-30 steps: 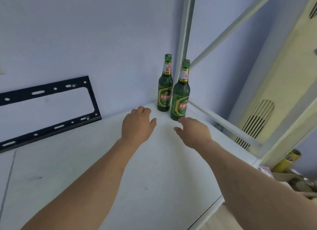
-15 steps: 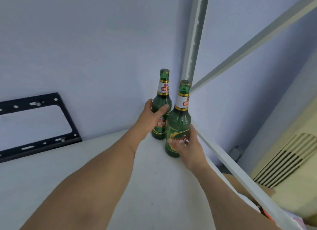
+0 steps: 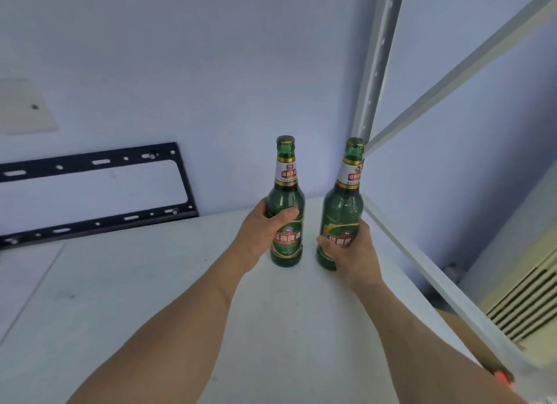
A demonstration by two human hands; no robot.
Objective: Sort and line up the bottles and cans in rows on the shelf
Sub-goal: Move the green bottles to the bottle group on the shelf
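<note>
Two green glass beer bottles with gold caps and red-and-white labels stand upright on the white shelf. My left hand grips the left bottle around its body, thumb across the front. My right hand grips the right bottle low on its body, near the shelf's right edge. The bottles stand apart with a gap between them.
A grey upright post and a diagonal brace rise at the back right corner. A pale rail runs along the shelf's right edge. A black metal bracket hangs on the blue wall. A cream vented unit is at lower right.
Both hands reached from the bare shelf to the bottles and took hold of them. The bottles have moved out of the corner toward me and now stand further apart.
</note>
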